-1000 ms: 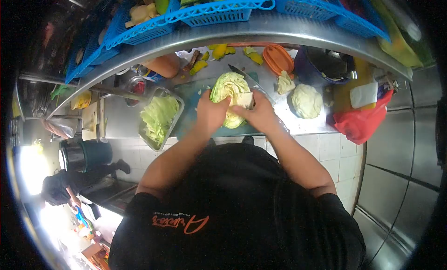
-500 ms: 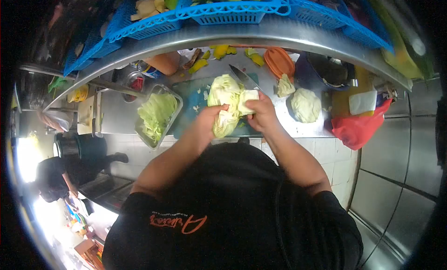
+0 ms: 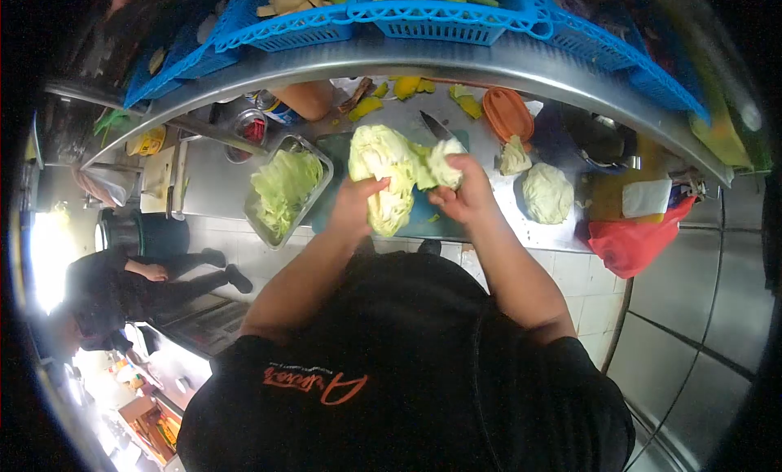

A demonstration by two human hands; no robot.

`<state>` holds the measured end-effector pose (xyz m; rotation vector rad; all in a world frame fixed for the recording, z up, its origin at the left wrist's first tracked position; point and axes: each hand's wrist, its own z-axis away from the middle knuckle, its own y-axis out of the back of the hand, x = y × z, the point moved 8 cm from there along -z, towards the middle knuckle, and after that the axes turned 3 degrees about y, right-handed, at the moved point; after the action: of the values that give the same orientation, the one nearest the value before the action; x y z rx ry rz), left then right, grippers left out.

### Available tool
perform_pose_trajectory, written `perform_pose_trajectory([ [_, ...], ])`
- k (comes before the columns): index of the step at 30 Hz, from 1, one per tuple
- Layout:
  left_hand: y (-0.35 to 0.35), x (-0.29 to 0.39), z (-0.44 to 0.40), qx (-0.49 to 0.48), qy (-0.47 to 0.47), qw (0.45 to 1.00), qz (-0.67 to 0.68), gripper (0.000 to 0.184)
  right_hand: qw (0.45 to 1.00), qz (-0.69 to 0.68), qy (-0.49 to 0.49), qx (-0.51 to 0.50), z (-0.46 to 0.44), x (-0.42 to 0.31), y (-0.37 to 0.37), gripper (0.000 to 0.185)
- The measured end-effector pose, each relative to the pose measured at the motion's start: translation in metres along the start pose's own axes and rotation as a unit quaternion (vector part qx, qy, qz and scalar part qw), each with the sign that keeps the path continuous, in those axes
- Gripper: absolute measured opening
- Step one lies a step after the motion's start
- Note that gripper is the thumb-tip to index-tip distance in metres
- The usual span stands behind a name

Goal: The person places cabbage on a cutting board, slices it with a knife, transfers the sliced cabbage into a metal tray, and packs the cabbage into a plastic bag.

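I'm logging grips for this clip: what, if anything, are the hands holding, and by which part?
The left hand holds a cabbage by its left side; the right hand grips a cabbage piece by its right side.

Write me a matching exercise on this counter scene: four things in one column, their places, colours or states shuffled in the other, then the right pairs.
Things:
1. Left hand
2. Knife
3. Tray
4. Bag

Places, colours, states:
A. Red
B. Holding pale green leaves
C. Gripping a cabbage
D. Lying just beyond the hands, blade bare

Right pairs: 1-C, 2-D, 3-B, 4-A
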<state>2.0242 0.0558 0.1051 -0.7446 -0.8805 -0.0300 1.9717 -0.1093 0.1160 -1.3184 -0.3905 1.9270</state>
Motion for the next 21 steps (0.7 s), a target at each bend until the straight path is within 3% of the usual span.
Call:
perform_pose_trajectory([
  [2,-0.015,0.027,0.022,0.01,-0.029,0.99,-0.137,0.046,0.995,0.091,-0.03,-0.016,0.002,0.001,0.004,0.026],
  [3,-0.022,0.035,0.026,0.0,-0.088,0.958,-0.271,0.047,0.991,0.123,-0.044,0.0,0.003,0.0,0.005,0.032],
  [4,-0.027,0.036,0.031,-0.007,-0.096,0.951,-0.294,0.049,0.986,0.156,-0.057,0.015,0.003,0.0,0.007,0.038],
  [5,-0.035,0.039,0.036,-0.014,-0.107,0.942,-0.317,0.052,0.993,-0.028,-0.076,0.09,-0.017,0.028,0.031,0.035],
  [6,-0.042,0.04,0.039,-0.022,-0.121,0.932,-0.34,0.054,0.989,-0.097,-0.054,0.1,-0.018,0.028,0.028,0.033],
  [8,-0.039,0.044,0.039,0.035,-0.153,0.923,-0.35,0.043,0.966,-0.231,-0.009,0.115,-0.021,0.026,0.021,0.03],
  [9,-0.035,0.043,0.039,0.047,-0.163,0.909,-0.382,0.042,0.968,-0.213,-0.007,0.134,-0.024,0.027,0.026,0.029],
  [12,-0.03,0.05,0.055,0.079,-0.209,0.853,-0.471,0.042,0.974,-0.009,0.111,0.198,-0.039,-0.019,0.067,0.033],
  [14,-0.032,0.063,0.063,0.081,-0.214,0.818,-0.528,0.043,0.952,0.175,0.114,0.223,-0.052,-0.049,0.1,0.039],
  [15,-0.041,0.077,0.066,0.074,-0.199,0.804,-0.555,0.044,0.883,0.371,0.141,0.25,-0.052,-0.064,0.118,0.043],
  [16,-0.044,0.085,0.066,0.068,-0.182,0.79,-0.582,0.045,0.774,0.552,0.162,0.265,-0.054,-0.074,0.13,0.046],
  [18,-0.024,0.078,0.046,0.14,-0.179,0.677,-0.7,0.055,0.648,0.712,0.16,0.218,-0.051,-0.083,0.12,0.051],
  [20,-0.015,0.065,0.03,0.18,-0.215,0.56,-0.78,0.061,0.677,0.716,0.116,0.121,-0.003,-0.083,0.092,0.053],
  [21,-0.009,0.053,0.021,0.176,-0.143,0.497,-0.838,0.07,0.653,0.743,0.082,0.124,0.017,-0.07,0.086,0.051],
])
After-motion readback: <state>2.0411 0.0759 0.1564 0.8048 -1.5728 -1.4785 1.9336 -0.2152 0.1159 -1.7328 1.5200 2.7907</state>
